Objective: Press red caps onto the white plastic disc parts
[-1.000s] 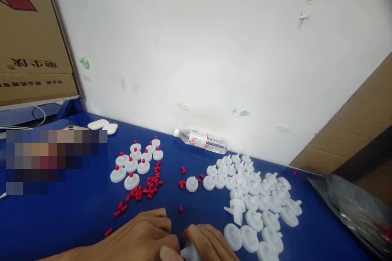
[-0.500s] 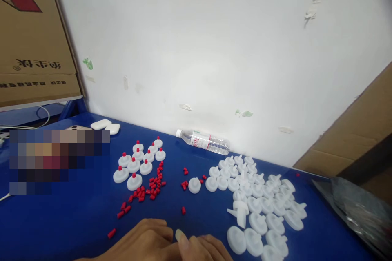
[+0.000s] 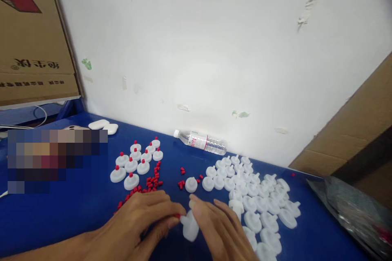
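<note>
I wear this camera on my head, and it looks forward and down. My left hand (image 3: 139, 220) and my right hand (image 3: 222, 230) enter its view from below, so my fingers (image 3: 203, 216) are quite near to it. Beyond my fingers it takes in the blue table (image 3: 173, 157), and farther the white wall (image 3: 199, 49), filling most of the upper part. The view is wide: it reaches a printed box (image 3: 33, 36) far left of my fingers and brown cardboard (image 3: 343, 130) far right.

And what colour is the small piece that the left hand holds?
Red. The small piece shows best in the head view, though only partly.
</note>
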The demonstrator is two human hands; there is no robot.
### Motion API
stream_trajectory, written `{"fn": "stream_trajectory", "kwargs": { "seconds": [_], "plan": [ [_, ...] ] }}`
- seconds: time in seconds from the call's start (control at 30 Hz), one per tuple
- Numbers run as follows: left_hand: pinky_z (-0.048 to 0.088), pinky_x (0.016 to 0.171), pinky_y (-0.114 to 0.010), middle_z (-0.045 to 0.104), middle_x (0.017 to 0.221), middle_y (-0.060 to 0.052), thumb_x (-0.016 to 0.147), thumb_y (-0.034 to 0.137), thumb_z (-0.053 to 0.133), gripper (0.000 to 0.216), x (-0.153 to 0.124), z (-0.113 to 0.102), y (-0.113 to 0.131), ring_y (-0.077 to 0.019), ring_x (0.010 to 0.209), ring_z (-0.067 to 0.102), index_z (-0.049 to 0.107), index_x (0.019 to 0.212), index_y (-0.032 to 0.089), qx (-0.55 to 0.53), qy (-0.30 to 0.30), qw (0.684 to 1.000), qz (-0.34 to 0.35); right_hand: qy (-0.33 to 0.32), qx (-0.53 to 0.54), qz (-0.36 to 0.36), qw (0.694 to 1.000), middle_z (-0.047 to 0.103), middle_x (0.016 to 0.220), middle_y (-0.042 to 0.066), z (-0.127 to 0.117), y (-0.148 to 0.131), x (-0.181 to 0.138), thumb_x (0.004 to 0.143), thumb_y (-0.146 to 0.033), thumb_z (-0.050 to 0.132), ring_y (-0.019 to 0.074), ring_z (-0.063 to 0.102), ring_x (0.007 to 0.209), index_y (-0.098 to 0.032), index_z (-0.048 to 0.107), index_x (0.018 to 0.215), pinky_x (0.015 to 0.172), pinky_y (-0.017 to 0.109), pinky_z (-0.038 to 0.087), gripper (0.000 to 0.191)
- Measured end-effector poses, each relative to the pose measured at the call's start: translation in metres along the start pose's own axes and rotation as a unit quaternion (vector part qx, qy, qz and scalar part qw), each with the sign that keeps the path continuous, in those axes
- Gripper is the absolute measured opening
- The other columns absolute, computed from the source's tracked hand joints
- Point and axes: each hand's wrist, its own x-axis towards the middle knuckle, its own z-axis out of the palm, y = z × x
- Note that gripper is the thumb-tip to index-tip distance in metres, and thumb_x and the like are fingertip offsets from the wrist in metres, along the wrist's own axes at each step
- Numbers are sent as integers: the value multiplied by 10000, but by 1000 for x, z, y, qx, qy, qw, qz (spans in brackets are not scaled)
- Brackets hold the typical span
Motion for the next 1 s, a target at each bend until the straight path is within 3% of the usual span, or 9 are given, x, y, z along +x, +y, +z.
{"fn": "stream_trajectory", "kwargs": {
  "seconds": [0.1, 0.27, 0.47, 0.67, 1.0],
  "plan": [
    [538, 742, -223, 748, 961, 16, 1104, 278, 487, 190, 9, -11, -16, -152, 807, 695, 670, 1154, 286, -3, 4, 999, -34, 0, -24, -20, 1000, 725, 1335, 110, -5, 13, 1, 1102, -398, 475, 208, 694, 1241, -120, 535, 1451, 1083, 387, 550, 451],
    [466, 807, -330, 711, 958, -27, 1107, 348, 440, 266, 28, -35, -45, -206, 858, 643, 673, 1070, 225, 100, 39, 992, -61, 7, -8, -28, 1000, 771, 1218, 55, -8, 18, 6, 1082, -279, 481, 167, 739, 1117, -161, 580, 1382, 1093, 372, 525, 337],
    [399, 619, -323, 661, 744, 17, 1143, 444, 248, 448, 36, -42, -68, -188, 620, 614, 604, 970, 234, 190, -60, 971, -134, 40, 10, -45, 998, 802, 1086, -11, -7, 11, 12, 1124, -333, 458, 105, 755, 992, -250, 703, 1231, 1171, 304, 421, 280],
    [340, 594, -358, 631, 729, -38, 1111, 381, 210, 416, 31, -36, -87, -269, 622, 634, 563, 948, 234, 282, -88, 947, -128, 73, 30, 0, 997, 790, 935, -42, 0, 7, 12, 1130, -341, 419, 104, 737, 884, -292, 760, 1014, 1228, 298, 327, 364],
    [383, 604, -402, 701, 841, -120, 1028, 236, 331, 343, 31, -43, -100, -357, 849, 668, 644, 893, 209, 370, -118, 917, -88, 68, 18, -3, 998, 779, 907, -38, 3, 7, 10, 1093, -328, 498, 116, 727, 866, -282, 736, 943, 1230, 312, 339, 285]
  ]
}}
